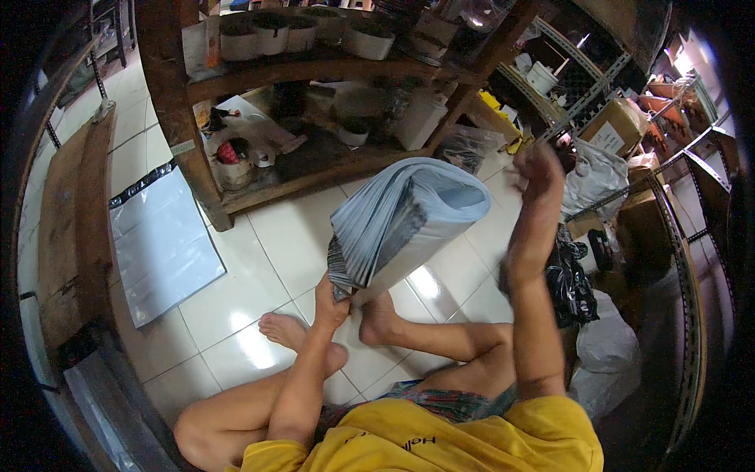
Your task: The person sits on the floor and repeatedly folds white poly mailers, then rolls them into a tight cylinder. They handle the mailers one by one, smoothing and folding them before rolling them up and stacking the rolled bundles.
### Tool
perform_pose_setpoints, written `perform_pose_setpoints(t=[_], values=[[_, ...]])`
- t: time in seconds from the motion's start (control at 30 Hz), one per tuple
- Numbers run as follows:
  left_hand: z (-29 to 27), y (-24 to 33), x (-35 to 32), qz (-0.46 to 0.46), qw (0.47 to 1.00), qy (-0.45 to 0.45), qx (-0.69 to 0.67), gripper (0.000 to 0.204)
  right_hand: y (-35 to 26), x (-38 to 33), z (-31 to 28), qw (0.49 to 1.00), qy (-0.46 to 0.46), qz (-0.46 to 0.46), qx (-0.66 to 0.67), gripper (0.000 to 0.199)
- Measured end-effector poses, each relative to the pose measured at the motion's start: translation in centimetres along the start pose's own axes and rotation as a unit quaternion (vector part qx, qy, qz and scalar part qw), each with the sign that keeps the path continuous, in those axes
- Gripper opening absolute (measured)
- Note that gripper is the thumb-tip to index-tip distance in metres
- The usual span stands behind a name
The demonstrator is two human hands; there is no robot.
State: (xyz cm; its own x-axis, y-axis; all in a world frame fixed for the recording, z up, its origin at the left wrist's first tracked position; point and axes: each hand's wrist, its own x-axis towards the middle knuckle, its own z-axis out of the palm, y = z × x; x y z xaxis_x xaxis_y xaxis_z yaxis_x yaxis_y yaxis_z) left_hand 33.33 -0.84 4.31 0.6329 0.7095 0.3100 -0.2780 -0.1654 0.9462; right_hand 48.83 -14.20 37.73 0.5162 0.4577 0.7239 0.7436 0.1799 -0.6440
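Note:
A thick bundle of pale grey-white plastic mailing bags, folded over on itself, is held up above the floor in front of me. Its many layered edges fan out on the left side, and the fold bulges at the right. My left hand is closed around the bundle's lower end. To the right of the bundle and apart from it, my right hand is raised with its fingers apart, slightly blurred and holding nothing. On the tiles at the left lies a flat white mailing bag with a dark strip along its far edge.
A wooden shelf unit with pots and containers stands ahead. Right of me are a black plastic bag, white plastic bags, a cardboard box and metal racks. A wooden board runs along the left.

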Motion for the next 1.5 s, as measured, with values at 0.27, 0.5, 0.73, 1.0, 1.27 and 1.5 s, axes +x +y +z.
perform_pose_setpoints(t=[0.27, 0.5, 0.73, 1.0, 1.27, 1.5], values=[[-0.2, 2.3, 1.1, -0.049, 0.998, -0.043, 0.018, 0.031, 7.6, -22.6, 10.9, 0.975, 0.016, 0.220, 0.003, 0.102], [0.5, 4.0, 0.5, 0.011, 0.999, -0.013, 0.034, 0.043, 8.5, -22.4, 14.9, 0.951, 0.093, 0.293, -0.015, 0.115], [1.2, 4.5, 0.4, 0.004, 0.994, -0.045, 0.100, 0.025, 12.7, -23.6, 12.6, 0.933, 0.146, 0.287, 0.160, 0.065], [-6.6, 9.2, 7.9, 0.008, 0.967, -0.042, 0.250, 0.031, 12.7, -16.3, 6.5, 0.873, 0.114, 0.414, 0.231, 0.051], [-11.7, 12.5, 24.2, 0.119, 0.753, -0.261, 0.592, 0.051, 10.1, -17.3, 11.2, 0.698, 0.160, 0.527, 0.458, 0.053], [-10.7, 1.9, 24.8, -0.059, 0.736, -0.355, 0.573, 0.049, 14.3, -25.4, 16.6, 0.514, 0.273, 0.620, 0.526, 0.044]])
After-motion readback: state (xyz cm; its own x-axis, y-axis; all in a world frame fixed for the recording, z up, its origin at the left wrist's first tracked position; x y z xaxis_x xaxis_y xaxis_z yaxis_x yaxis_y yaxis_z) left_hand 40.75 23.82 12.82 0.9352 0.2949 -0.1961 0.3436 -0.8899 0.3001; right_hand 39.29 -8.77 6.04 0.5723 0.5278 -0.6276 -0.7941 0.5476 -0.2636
